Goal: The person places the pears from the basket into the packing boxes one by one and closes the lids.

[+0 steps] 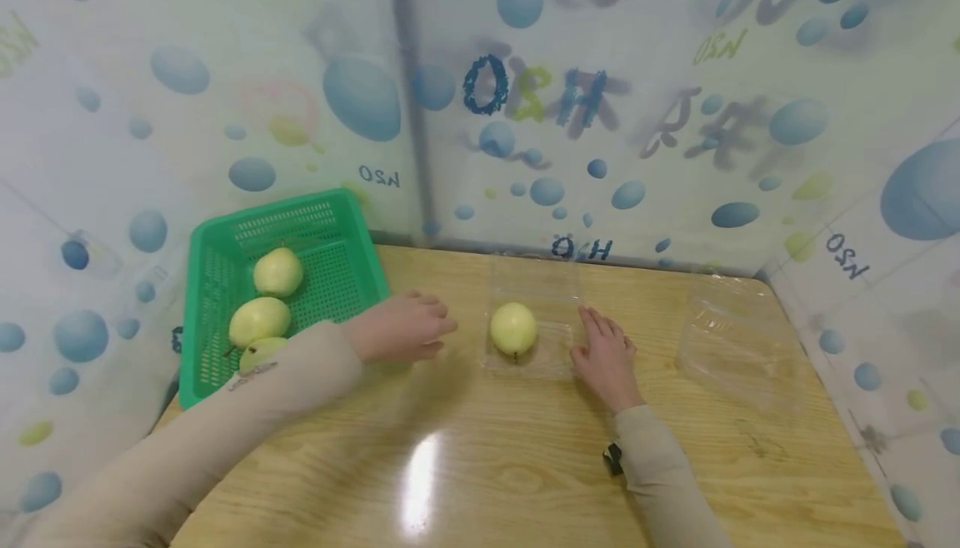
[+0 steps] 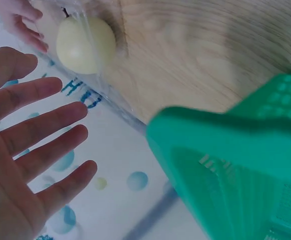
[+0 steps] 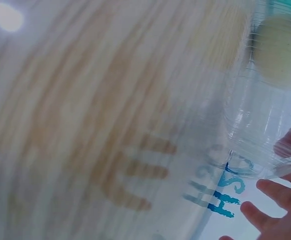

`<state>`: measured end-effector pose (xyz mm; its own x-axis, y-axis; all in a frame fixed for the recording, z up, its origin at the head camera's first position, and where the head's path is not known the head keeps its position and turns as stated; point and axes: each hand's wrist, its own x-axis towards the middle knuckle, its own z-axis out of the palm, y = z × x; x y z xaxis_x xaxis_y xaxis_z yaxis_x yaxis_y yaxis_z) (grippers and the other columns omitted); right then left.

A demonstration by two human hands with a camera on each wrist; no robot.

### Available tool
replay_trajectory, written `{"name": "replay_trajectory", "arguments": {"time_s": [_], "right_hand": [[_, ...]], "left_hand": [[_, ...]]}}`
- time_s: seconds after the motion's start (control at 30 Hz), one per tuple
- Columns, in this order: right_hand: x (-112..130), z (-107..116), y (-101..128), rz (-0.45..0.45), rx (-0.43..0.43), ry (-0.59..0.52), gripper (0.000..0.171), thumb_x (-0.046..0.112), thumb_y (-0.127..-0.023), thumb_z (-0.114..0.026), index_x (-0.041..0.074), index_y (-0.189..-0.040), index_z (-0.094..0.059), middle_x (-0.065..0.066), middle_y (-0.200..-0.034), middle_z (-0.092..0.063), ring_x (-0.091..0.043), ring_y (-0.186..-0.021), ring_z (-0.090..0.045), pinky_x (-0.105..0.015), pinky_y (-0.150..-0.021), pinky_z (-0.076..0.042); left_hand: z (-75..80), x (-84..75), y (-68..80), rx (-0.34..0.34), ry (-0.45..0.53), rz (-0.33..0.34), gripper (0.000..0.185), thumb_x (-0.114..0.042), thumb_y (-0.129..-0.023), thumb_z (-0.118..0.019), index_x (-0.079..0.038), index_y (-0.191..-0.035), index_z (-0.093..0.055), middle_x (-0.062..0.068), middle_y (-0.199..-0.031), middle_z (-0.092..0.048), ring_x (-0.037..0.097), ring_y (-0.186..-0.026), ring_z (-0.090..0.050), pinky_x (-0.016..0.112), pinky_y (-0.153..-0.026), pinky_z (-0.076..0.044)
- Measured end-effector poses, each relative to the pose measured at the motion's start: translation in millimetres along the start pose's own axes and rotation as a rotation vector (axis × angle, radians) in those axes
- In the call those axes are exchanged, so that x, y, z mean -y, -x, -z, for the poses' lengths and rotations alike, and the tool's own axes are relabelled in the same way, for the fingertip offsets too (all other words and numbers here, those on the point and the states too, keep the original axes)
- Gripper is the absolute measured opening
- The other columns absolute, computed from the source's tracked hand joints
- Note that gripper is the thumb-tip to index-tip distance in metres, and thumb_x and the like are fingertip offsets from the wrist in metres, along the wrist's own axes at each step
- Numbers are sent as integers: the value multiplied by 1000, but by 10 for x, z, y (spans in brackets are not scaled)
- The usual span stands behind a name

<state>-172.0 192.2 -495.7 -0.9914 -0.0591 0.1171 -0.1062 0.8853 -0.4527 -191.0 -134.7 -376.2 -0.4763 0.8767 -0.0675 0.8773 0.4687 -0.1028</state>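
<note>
Bubbly blue and green pictures cover the walls around a wooden table (image 1: 465,481). On the table sits a clear plastic tray (image 1: 557,346), and 1 yellow pear (image 1: 513,329) lies inside it, near the front. A green basket (image 1: 352,240) stands at the left with 3 more pears (image 1: 259,321) in it. Another clear plastic box (image 1: 731,340) lies far to the right.

I think the pear in the tray is round, smooth and a bit heavy, so it could roll. It may bruise if squeezed hard, so a soft hold around its fat middle seems best. The tray looks thin and bendy, and its edges look like the place to hold it.

The left hand (image 1: 401,327) is between the basket and the tray. Its fingers are spread wide and it holds nothing. The right hand (image 1: 606,356) lies flat beside the right edge of the tray with straight fingers. It looks like it touches the tray, but I cannot tell for sure.
</note>
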Motion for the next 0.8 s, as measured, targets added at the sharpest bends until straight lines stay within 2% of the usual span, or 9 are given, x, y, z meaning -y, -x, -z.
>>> {"name": "replay_trajectory", "arguments": {"time_s": [0.23,0.37,0.53,0.7,0.8], "right_hand": [[-8,38,19,19,-5,47,64,14,-88,-60,3,-147,-37,-21,-149,-36,-45,-130,-33,-73,-99,-22],[-7,78,26,21,14,73,65,15,-88,-60,3,-148,-36,-21,-149,-35,-45,-130,-34,-74,-98,-20],[-16,103,34,12,38,98,66,17,-89,-57,3,-149,-33,-21,-150,-34,-45,-129,-34,-74,-99,-18],[-18,118,47,2,36,98,65,16,-89,-58,1,-148,-33,-21,-150,-34,-45,-129,-36,-74,-98,-19],[-22,117,50,4,27,98,65,15,-89,-57,1,-148,-34,-21,-150,-35,-45,-128,-36,-74,-98,-21]], "left_hand": [[77,132,344,-97,-26,64,15,-11,-84,-70,-7,-97,-65,6,-91,-63,25,-88,-60,41,-73,-52],[126,260,581,-114,-17,149,22,-11,-83,-72,-5,-103,-66,11,-99,-66,30,-95,-61,45,-74,-54],[140,474,841,-32,27,277,30,-15,-85,-71,-3,-112,-66,14,-102,-65,34,-96,-60,49,-75,-53],[135,641,1027,103,107,395,36,-19,-89,-68,-2,-120,-63,19,-109,-64,41,-101,-58,59,-78,-49],[110,718,1146,189,173,458,42,-22,-90,-67,-1,-126,-60,21,-111,-64,44,-101,-57,59,-76,-50]]}}
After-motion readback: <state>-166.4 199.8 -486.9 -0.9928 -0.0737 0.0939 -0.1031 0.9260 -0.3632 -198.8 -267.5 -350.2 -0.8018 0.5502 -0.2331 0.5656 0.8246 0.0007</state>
